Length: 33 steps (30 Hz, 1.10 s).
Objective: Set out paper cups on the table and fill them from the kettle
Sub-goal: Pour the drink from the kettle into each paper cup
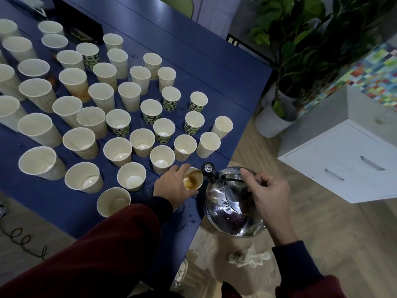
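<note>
Several paper cups stand in rows on the blue table, most showing pale bottoms. My left hand grips one paper cup at the table's near right corner. Brown liquid streams into that cup from the spout of a shiny steel kettle. My right hand holds the kettle by its handle, tilted toward the cup, just off the table's edge.
A crumpled tissue lies on the wooden floor below the kettle. A white drawer cabinet stands to the right, with potted plants behind it. A coiled cable lies on the floor at left.
</note>
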Available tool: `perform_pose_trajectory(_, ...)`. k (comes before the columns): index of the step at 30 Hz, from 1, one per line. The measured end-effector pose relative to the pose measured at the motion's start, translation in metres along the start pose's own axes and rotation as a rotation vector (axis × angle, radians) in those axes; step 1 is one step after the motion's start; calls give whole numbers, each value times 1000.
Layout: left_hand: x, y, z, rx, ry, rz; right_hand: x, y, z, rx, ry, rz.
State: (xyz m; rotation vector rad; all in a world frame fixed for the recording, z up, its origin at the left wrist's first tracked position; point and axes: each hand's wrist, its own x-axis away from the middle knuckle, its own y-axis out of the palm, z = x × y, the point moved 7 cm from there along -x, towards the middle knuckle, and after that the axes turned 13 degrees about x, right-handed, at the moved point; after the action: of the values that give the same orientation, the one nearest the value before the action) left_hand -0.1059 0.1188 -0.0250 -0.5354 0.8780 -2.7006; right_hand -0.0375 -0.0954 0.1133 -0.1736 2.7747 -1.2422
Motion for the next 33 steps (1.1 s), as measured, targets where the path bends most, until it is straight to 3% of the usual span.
perform_pose_trajectory(14,-1,-5,9,-27,1,-30,3,-2,4,-2,-2,6)
perform_pose_trajectory(20,4,-9,13,18,36,-14,5,-7,13,-171,107,18)
perform_pose_trajectory(24,19,-26,26,121,106,109,9,-18,12,-262,166,59)
perform_pose_trajectory(29,54,-69,33,191,179,357,15,-34,-8,-283,40,38)
perform_pose_trajectory(33,91,-95,-1,161,114,529,23,-41,-29,-290,-60,16)
